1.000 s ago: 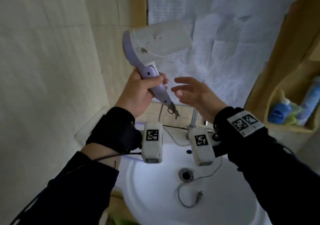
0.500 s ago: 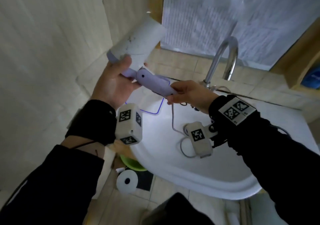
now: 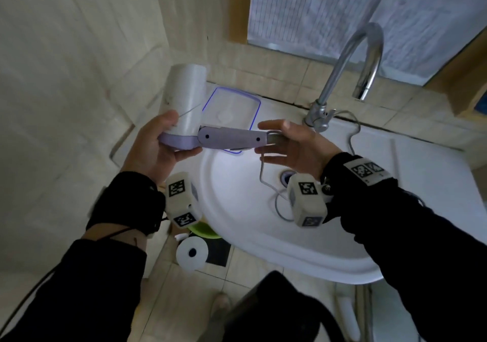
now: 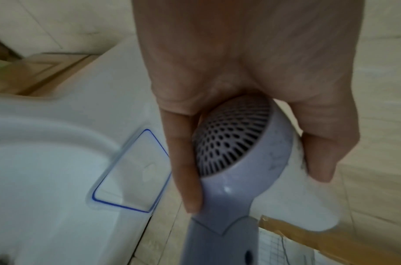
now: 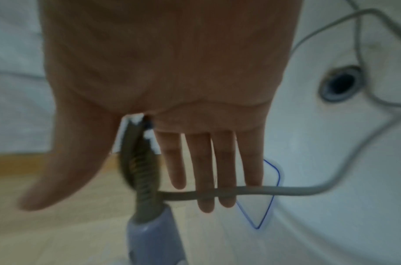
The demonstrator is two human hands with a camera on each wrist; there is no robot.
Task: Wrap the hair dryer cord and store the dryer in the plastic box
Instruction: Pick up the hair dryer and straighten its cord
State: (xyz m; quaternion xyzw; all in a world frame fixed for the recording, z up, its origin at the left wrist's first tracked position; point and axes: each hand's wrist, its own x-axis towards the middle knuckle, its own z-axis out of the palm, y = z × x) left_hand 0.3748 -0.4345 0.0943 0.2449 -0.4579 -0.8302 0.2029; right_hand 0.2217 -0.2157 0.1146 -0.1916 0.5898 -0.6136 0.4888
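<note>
A tiled bathroom corner is being shown, with a white sink (image 3: 303,249) set against the wall under a curved metal tap (image 3: 342,70) and a window covered by a pale sheet (image 3: 369,20). On the sink's back left ledge a clear plastic box (image 3: 232,107) with a blue-edged rim is sitting, open side up; in the left wrist view the same box (image 4: 131,172) is seen lying just beside the basin's rim.

The hair dryer (image 3: 200,120) is being held in the air above the sink's left edge, in front of the box, its white barrel pointing up and its lilac handle lying roughly level toward the right. Its rear grille end is being gripped by the left hand (image 3: 155,146): in the left wrist view the fingers (image 4: 186,172) are curled round the perforated lilac cap of the dryer (image 4: 235,143). The right hand (image 3: 292,144) is being held at the handle's far end with its fingers straight and spread; the grey cord (image 5: 263,191) is lying across the fingertips (image 5: 206,179), and the ribbed strain relief is passing between thumb and forefinger without being clasped. From there the cord is trailing down into the basin past the drain (image 3: 287,177) and looping behind the tap.

On the floor below the sink a roll of toilet paper (image 3: 192,253) and a green basin (image 3: 203,229) are partly being hidden by the sink's rim.
</note>
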